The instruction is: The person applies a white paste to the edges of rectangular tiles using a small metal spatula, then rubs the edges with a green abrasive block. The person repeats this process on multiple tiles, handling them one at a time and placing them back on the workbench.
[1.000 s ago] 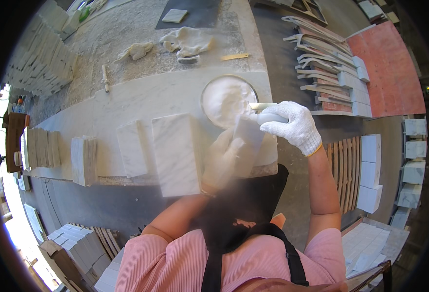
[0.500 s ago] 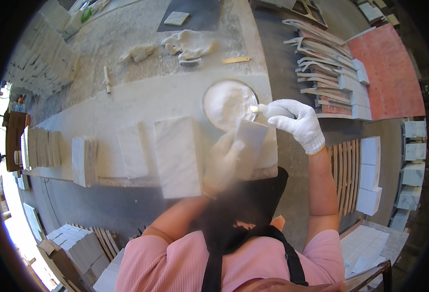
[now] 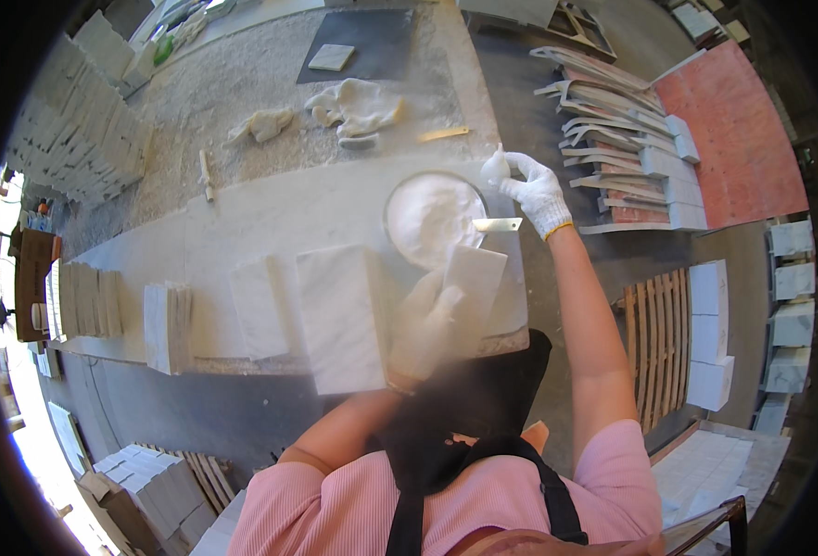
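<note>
My left hand [image 3: 424,326], in a pale glove and partly blurred, is closed around a white marble tile [image 3: 476,283], holding it tilted beside the bowl. A round bowl [image 3: 388,229] of white paste or powder [image 3: 434,220] stands on the bench. Across its right rim rests a flat scraper [image 3: 498,224]. Beyond the bowl, near the bench's right edge, my right hand [image 3: 537,193] in a white knit glove pinches a small white squeeze bottle [image 3: 495,170], its pointed tip upward. A larger marble slab [image 3: 340,320] stands just left of my left hand.
More tiles [image 3: 260,310] and a tile stack [image 3: 166,329] line the bench's near edge. Farther back lie a crumpled cloth [image 3: 358,104], a yellowish strip [image 3: 443,134] and a dark mat [image 3: 381,42]. Wooden slats [image 3: 654,347] and a red board [image 3: 729,139] are at right.
My right hand has moved away from the bowl, farther up, and the bottle has turned from pointing left to upright. The scraper on the rim now shows plainly. My left hand still holds the tile.
</note>
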The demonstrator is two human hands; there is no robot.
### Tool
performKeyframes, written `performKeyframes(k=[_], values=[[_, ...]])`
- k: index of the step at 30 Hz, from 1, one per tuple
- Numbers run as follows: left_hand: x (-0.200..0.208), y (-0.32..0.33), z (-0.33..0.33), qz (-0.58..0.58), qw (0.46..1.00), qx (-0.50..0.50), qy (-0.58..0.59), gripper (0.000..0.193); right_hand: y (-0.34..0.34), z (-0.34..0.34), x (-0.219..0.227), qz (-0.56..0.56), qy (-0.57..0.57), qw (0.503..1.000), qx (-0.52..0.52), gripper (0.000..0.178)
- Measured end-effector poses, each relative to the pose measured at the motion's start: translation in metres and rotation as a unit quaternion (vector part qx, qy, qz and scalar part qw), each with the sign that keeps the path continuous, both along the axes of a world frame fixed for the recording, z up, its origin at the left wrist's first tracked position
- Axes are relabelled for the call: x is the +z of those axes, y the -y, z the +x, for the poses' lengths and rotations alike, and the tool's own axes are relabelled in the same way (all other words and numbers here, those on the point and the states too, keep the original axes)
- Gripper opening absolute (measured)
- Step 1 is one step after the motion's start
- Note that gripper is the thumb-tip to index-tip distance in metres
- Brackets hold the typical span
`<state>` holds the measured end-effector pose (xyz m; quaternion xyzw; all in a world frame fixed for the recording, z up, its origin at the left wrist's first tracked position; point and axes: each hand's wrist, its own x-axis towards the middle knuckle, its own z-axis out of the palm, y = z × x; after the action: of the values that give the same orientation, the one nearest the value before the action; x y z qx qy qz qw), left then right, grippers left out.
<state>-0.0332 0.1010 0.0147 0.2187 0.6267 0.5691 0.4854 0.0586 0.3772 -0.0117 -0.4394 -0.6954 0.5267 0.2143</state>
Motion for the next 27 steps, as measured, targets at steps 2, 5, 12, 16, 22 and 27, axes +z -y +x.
performKeyframes(k=[2, 5, 12, 16, 22, 27], values=[[0.002, 0.001, 0.000, -0.018, 1.000, 0.000, 0.019, 0.039, -0.003, -0.005, -0.006, 0.021, 0.030, 0.999, 0.022, 0.044], [0.003, 0.000, 0.000, -0.010, 1.000, -0.001, 0.023, 0.039, -0.001, 0.000, 0.000, 0.064, 0.066, 0.995, 0.045, 0.046], [0.001, 0.000, 0.002, 0.004, 1.000, 0.018, 0.022, 0.038, 0.049, 0.037, 0.056, 0.169, 0.131, 0.977, 0.016, 0.036], [-0.002, -0.001, 0.002, 0.024, 0.999, 0.017, -0.033, 0.039, 0.076, 0.025, 0.065, 0.116, 0.193, 0.971, 0.082, 0.032], [-0.004, 0.000, 0.001, 0.014, 1.000, 0.020, -0.016, 0.040, 0.078, 0.024, 0.070, 0.255, 0.175, 0.949, 0.063, 0.022], [-0.005, 0.000, 0.002, 0.026, 0.999, 0.017, -0.008, 0.040, 0.078, 0.022, 0.060, 0.157, 0.083, 0.982, 0.061, 0.022]])
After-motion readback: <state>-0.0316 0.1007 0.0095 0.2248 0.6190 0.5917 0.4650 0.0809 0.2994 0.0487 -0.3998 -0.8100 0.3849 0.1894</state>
